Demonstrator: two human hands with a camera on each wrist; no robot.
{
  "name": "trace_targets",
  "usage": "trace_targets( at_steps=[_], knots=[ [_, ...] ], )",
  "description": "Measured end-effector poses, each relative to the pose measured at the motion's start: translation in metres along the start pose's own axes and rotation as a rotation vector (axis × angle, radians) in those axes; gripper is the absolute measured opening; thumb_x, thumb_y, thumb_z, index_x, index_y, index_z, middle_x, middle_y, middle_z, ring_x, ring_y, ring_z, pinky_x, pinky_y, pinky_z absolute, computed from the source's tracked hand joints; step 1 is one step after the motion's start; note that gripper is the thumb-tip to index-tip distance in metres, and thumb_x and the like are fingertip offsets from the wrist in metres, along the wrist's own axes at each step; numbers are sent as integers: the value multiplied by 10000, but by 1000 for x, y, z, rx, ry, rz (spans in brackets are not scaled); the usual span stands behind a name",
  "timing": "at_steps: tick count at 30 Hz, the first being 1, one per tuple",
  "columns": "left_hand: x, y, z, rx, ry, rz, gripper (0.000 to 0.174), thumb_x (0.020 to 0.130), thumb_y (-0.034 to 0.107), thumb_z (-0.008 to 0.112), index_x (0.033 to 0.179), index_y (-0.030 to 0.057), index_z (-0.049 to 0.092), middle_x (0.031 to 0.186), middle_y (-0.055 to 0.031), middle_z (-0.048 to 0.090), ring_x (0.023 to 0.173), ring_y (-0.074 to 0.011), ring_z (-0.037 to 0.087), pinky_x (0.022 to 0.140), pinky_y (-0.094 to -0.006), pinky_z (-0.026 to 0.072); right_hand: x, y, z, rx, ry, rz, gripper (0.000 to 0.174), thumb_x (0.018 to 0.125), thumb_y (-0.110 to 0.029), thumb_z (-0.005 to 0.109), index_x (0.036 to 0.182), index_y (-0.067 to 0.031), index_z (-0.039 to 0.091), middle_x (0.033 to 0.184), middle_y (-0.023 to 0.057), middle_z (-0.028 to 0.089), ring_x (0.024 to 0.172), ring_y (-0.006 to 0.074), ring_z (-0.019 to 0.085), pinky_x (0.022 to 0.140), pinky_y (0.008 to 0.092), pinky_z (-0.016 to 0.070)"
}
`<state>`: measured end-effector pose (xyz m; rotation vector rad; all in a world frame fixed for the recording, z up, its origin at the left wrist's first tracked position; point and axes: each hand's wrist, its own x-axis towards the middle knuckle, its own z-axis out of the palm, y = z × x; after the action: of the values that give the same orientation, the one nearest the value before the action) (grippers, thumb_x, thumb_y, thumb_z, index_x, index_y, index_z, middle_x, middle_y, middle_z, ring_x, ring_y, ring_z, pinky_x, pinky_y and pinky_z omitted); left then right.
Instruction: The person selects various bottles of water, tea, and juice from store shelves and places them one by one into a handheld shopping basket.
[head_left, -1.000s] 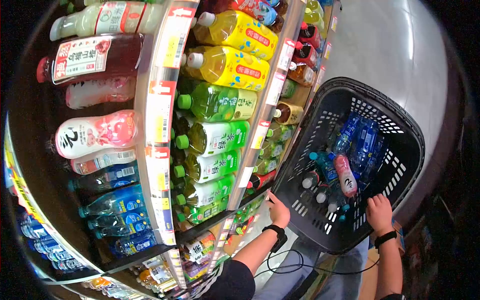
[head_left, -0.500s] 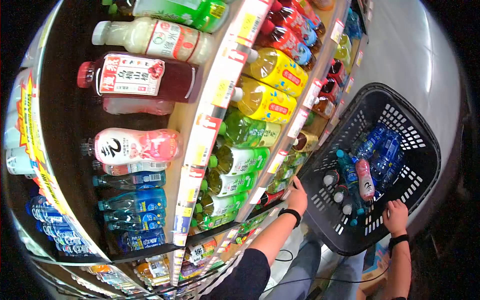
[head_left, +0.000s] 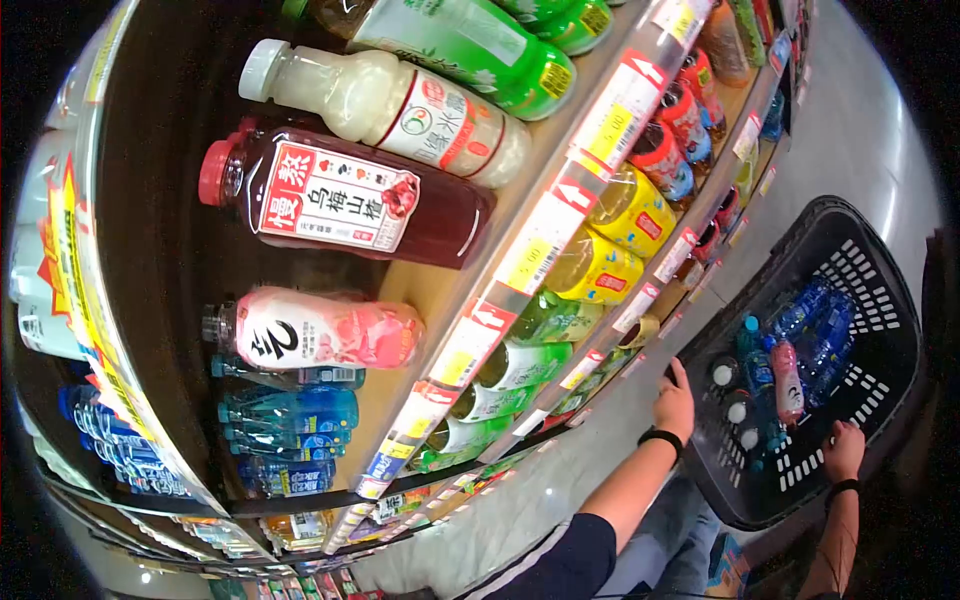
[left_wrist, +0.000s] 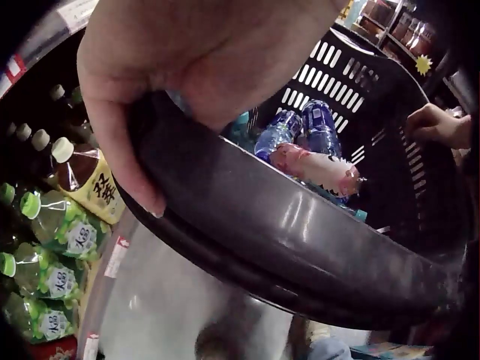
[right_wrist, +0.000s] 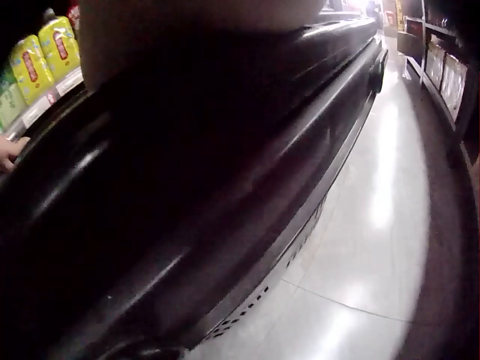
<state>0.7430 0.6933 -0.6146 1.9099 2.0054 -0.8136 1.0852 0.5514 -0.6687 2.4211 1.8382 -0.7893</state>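
Observation:
A black shopping basket (head_left: 705,465) is held between my two hands. My left hand (head_left: 674,405) grips its left rim; in the left wrist view a finger reaches down the outer side of the rim (left_wrist: 300,225). On the near right rim rests my right hand (head_left: 845,452), its fingers curled over the edge. In the right wrist view only a dark, blurred part of that hand (right_wrist: 195,22) shows above the rim. Inside the basket lie a pink bottle (head_left: 787,382), several blue-labelled bottles (head_left: 828,345), a teal bottle (head_left: 757,370) and white-capped bottles (head_left: 738,412).
Shelves of drinks stand along the left, with a dark red bottle (head_left: 340,195), a pale bottle (head_left: 440,115), a pink-and-white bottle (head_left: 340,330) and green tea bottles (head_left: 525,365). Price labels (head_left: 535,250) line the shelf edges. Shiny floor (right_wrist: 375,247) runs beyond the basket.
The head view has shifted, so the basket and both hands appear farther right and lower, and the left shelf bottles look larger. Both hands stay on the basket rim.

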Motion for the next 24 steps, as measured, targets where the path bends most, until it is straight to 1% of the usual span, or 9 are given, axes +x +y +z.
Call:
trace_targets(
  at_steps=[2,4,7,10,14,16,20,21,24],
  knots=[
    [-2,11,10,118,191,27,745,781,8,485,1386,-27,51,1045,-297,510,704,-259,622,540,-277,518,7,1,-15,-22,-65,72,282,615,-88,677,863,-6,570,870,168,578,918,346,519,811,416,416],
    [0,20,1,40,114,33,736,778,46,497,1381,-43,85,1034,-301,522,722,-261,616,539,-257,511,15,16,-13,-11,-83,110,347,584,-73,699,905,-12,582,900,164,579,901,350,516,806,419,416],
    [8,14,29,445,349,191,725,778,85,504,1372,-65,118,1002,-291,537,719,-248,605,519,-227,497,21,32,1,21,-36,67,319,569,-52,700,858,-16,569,877,160,562,880,353,507,780,424,413],
    [-5,26,0,389,244,143,726,775,93,501,1371,-73,122,960,-275,547,673,-220,584,478,-201,474,26,42,7,-20,-59,18,245,609,-61,671,813,-8,545,828,160,538,836,352,500,751,432,409],
    [6,20,25,325,319,191,740,765,69,505,1375,-70,109,949,-270,542,648,-211,579,464,-208,469,31,58,40,-113,-29,23,166,657,-75,591,796,5,550,819,173,547,827,359,514,731,429,417],
    [5,23,27,283,282,190,748,758,54,508,1376,-68,104,936,-265,540,631,-205,574,453,-213,466,32,72,62,-110,13,-37,182,632,-59,580,802,1,556,808,174,556,805,358,525,706,438,422],
    [-6,25,8,79,292,143,763,755,46,512,1379,-63,86,899,-220,515,645,-213,570,496,-223,478,33,87,56,-208,-102,-84,247,602,-71,604,837,0,571,797,162,565,788,346,539,707,433,430],
    [-3,23,6,-8,201,105,776,763,56,527,1390,-27,79,911,-211,508,682,-256,585,560,-272,502,36,80,58,-213,-184,-62,306,638,-68,635,927,15,577,871,173,580,852,346,548,771,426,431],
    [-21,13,-30,-341,33,159,791,769,58,539,1393,4,57,935,-246,503,689,-329,584,578,-362,519,42,67,54,88,-200,75,364,694,-38,627,1040,43,548,985,185,575,931,358,538,819,407,435]
  ],
)
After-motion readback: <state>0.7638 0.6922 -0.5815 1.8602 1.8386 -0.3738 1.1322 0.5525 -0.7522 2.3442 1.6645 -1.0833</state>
